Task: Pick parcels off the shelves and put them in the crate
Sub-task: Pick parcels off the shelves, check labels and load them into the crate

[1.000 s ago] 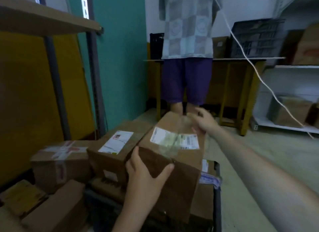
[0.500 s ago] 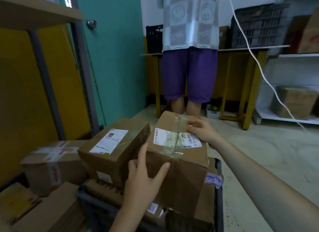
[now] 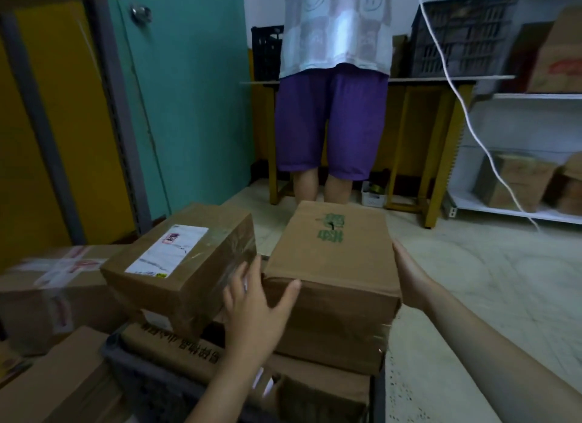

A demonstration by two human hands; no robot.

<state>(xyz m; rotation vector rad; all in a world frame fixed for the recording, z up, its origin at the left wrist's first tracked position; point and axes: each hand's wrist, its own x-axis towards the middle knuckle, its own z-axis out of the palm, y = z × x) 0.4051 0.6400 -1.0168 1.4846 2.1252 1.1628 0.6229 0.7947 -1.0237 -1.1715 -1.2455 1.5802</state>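
Note:
A brown cardboard parcel [image 3: 330, 252] with green print on its top face lies flat on the stack inside the dark crate [image 3: 148, 388]. My left hand [image 3: 255, 300] grips its near left corner, thumb on the front edge. My right hand [image 3: 409, 274] presses flat against its right side. A second parcel [image 3: 185, 259] with a white shipping label sits tilted just to the left, touching my left fingers. More parcels fill the crate beneath both.
A person in purple shorts [image 3: 330, 120] stands close ahead by a yellow-legged table [image 3: 441, 158] bearing black crates [image 3: 463, 35]. White shelves [image 3: 516, 211] with boxes stand right. Taped boxes [image 3: 47, 281] lie left, below a metal shelf upright [image 3: 37, 117]. A white cord [image 3: 472, 133] hangs across.
The parcel has been turned over: its labelled face no longer shows and a printed face is up. It now lies flatter on the stack. My right hand shifted from its top to its right side.

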